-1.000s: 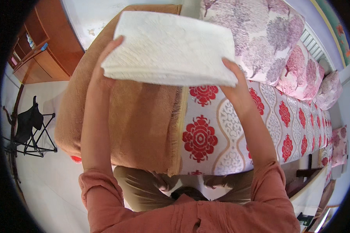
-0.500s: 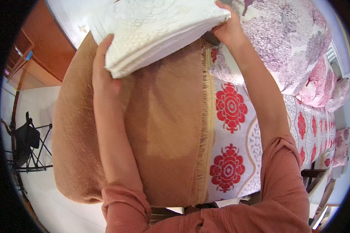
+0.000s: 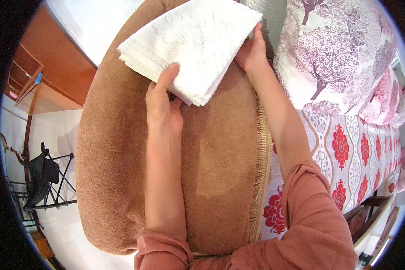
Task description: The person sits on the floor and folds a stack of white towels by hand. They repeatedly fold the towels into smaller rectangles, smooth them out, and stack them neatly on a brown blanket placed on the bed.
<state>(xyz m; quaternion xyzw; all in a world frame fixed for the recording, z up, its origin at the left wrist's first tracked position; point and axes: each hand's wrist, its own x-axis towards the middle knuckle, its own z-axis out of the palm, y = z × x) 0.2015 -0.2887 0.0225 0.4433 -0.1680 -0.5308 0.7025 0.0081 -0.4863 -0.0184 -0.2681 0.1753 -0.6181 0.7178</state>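
Observation:
A folded white cloth (image 3: pixel 198 49), several layers thick, is held up over a brown fringed blanket (image 3: pixel 220 148). My left hand (image 3: pixel 164 105) grips its near edge, thumb on top and fingers underneath, partly hidden by the cloth. At the cloth's right corner, my right hand (image 3: pixel 252 51) is closed on the edge, with some of its fingers out of sight behind the layers. The blanket drapes over a rounded, padded surface below both forearms.
To the right lie a white and red patterned cover (image 3: pixel 321 153) and a large tree-print pillow (image 3: pixel 333 54), with pinkish pillows beyond. A wooden cabinet (image 3: pixel 63 67) stands at the far left. Below it, a black hat (image 3: pixel 42 175) hangs on a dark metal rack.
The white cloth has tilted so its broad top faces me more. My left hand has shifted from its left corner to the middle of the near edge. The view has moved slightly.

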